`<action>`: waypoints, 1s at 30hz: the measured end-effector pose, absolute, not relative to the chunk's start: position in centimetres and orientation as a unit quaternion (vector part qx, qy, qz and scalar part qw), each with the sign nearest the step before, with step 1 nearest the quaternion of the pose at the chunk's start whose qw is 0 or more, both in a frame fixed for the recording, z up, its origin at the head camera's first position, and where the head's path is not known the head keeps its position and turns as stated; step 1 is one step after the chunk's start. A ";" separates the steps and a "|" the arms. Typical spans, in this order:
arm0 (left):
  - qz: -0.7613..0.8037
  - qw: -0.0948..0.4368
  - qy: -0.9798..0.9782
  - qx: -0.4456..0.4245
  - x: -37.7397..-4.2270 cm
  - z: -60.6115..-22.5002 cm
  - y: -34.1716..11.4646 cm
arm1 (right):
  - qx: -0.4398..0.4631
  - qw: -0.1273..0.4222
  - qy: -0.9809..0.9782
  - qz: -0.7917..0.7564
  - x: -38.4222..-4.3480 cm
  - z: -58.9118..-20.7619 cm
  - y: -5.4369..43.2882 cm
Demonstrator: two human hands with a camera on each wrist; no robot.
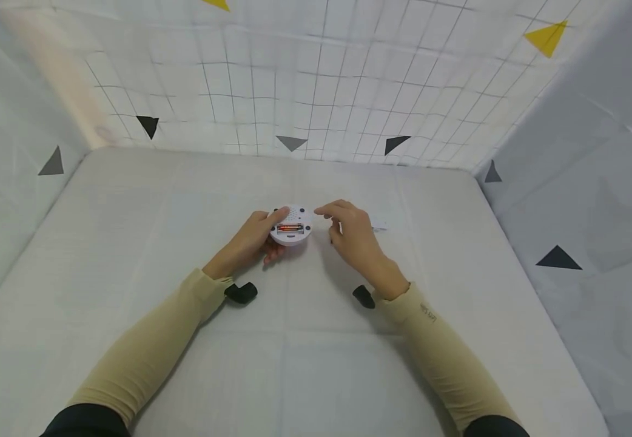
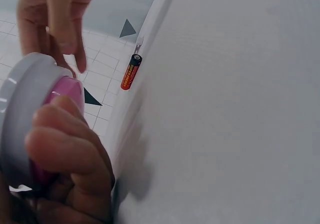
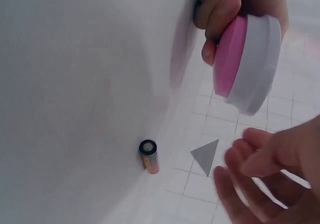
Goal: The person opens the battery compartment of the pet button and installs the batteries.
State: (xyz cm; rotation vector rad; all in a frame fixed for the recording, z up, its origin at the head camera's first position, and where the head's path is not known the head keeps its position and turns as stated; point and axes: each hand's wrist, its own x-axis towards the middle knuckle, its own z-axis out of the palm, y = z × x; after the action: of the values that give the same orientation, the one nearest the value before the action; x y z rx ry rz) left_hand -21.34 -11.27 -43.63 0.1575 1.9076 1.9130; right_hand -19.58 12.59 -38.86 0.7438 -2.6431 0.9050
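My left hand [image 1: 250, 238] holds a round white device [image 1: 296, 215] above the table, its back turned up, thumb on the top edge and fingers underneath. Its back has a patch of small holes, dark round spots and an uncovered compartment with an orange-red and black battery [image 1: 290, 229] in it. The wrist views show the device's pink side [image 3: 230, 59] facing the table. Just right of the device, my right hand [image 1: 353, 235] hovers with loosely bent fingers and nothing in them. A loose red and black battery [image 2: 131, 72] lies on the table, hidden from the head view.
A small white piece [image 1: 379, 224] lies on the white-covered table [image 1: 283, 376] just beyond my right hand. Behind the table hangs a gridded white sheet [image 1: 316, 79] with dark and yellow triangles. Grey-white sheets [image 1: 594, 200] close off both sides.
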 end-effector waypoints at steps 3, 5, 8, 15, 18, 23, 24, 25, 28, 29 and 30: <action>0.696 0.213 0.683 0.060 -21.4 -43.7 -11.3 | 0.243 0.076 -0.926 0.280 -20.1 -39.0 13.0; 0.696 0.212 0.683 0.060 -21.4 -43.8 -11.3 | 0.242 0.047 -0.933 0.261 -20.4 -39.2 13.2; 0.695 0.211 0.685 0.060 -21.4 -43.9 -11.2 | 0.248 0.022 -0.937 0.247 -20.8 -39.7 13.4; 0.695 0.214 0.684 0.059 -21.4 -43.8 -11.1 | 0.262 0.014 -0.932 0.252 -21.1 -40.5 13.7; 0.694 0.217 0.684 0.057 -21.4 -43.7 -11.1 | 0.261 0.005 -0.932 0.251 -21.1 -40.5 13.7; 0.691 0.217 0.687 0.053 -21.3 -43.6 -11.0 | 0.257 -0.003 -0.936 0.239 -20.9 -40.4 13.7; 0.691 0.218 0.687 0.052 -21.2 -43.6 -11.0 | 0.255 -0.004 -0.938 0.236 -20.9 -40.4 13.7; 0.692 0.219 0.686 0.050 -21.2 -43.6 -11.0 | 0.254 -0.005 -0.939 0.230 -20.9 -40.4 13.6; 0.692 0.220 0.686 0.046 -21.2 -43.6 -11.0 | 0.247 -0.003 -0.946 0.211 -20.8 -40.3 13.6; 0.692 0.220 0.686 0.045 -21.2 -43.6 -11.0 | 0.244 -0.002 -0.948 0.205 -20.8 -40.3 13.6; 0.691 0.221 0.687 0.044 -21.2 -43.7 -11.0 | 0.241 -0.001 -0.950 0.200 -20.8 -40.3 13.6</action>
State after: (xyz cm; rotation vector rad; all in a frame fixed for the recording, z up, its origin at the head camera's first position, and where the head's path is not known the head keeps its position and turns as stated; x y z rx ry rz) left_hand -21.23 -11.04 -43.65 0.1226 1.8977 1.9102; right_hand -20.80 13.58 -40.35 0.7573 -2.9847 0.6290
